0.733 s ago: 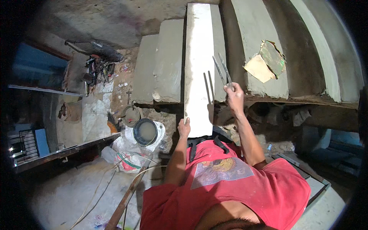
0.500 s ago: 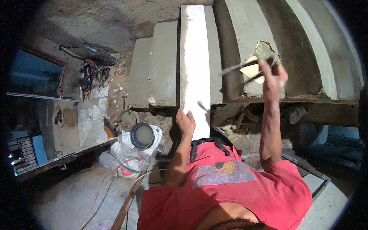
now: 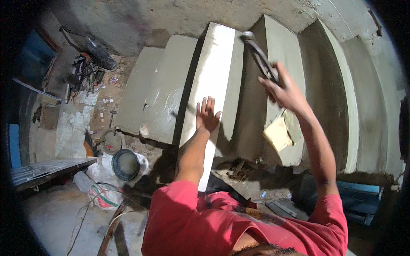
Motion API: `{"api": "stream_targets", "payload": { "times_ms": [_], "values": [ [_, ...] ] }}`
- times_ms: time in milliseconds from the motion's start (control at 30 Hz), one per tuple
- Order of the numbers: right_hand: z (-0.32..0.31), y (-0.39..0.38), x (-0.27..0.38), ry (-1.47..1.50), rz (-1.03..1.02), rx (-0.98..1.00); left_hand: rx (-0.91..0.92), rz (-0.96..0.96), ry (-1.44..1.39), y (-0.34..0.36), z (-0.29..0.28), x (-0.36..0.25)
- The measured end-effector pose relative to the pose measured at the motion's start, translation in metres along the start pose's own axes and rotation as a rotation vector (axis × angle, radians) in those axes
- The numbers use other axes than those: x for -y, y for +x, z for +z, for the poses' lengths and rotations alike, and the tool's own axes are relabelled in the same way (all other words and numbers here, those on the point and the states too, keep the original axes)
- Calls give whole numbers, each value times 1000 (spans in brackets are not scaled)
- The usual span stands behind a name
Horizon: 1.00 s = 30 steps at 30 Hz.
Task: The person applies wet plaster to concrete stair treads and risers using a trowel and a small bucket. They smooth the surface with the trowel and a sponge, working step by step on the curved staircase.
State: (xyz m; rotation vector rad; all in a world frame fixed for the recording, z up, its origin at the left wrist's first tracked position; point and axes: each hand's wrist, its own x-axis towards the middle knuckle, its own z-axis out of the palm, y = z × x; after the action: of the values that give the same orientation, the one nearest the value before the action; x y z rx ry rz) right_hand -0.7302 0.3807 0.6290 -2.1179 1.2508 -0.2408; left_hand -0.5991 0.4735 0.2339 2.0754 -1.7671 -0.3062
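Note:
A long white board (image 3: pixel 213 55) lies lengthwise along one of the grey plastered steps (image 3: pixel 171 77), its near end close to my body. My left hand (image 3: pixel 207 117) rests flat on the board, fingers stretched out and holding nothing. Raised over the steps to the right, my right hand (image 3: pixel 277 85) grips a dark long metal hand tool (image 3: pixel 258 55) with a pale blunt end pointing away from me. Its exact kind is blurred. Below that hand, a yellow foam block (image 3: pixel 277 133) sits against a grey-green piece (image 3: pixel 292 126) on a step.
Left of the steps stands a dark bucket (image 3: pixel 125 164) of greyish liquid, beside a round pan (image 3: pixel 111 142). A white sack (image 3: pixel 105 196) and cords lie on the floor nearer me. Assorted tools (image 3: pixel 83 74) are piled at far left. The wall (image 3: pixel 179 17) bounds the far side.
My left hand has slid farther up the board and flattened. The right hand has swung the tool away from the foam block, left and outward. The whole view has tilted.

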Motion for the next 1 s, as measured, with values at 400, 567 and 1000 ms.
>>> {"api": "stream_targets", "payload": {
  "times_ms": [400,567,1000],
  "values": [
    [52,413,-137,-1790,-379,47,175,-139,54,14,-16,-8],
    [89,449,-141,-1965,-438,10,268,-151,158,16,-3,-5],
    [100,468,-149,-2067,-585,105,145,-138,277,7,24,2]
  ]
}}
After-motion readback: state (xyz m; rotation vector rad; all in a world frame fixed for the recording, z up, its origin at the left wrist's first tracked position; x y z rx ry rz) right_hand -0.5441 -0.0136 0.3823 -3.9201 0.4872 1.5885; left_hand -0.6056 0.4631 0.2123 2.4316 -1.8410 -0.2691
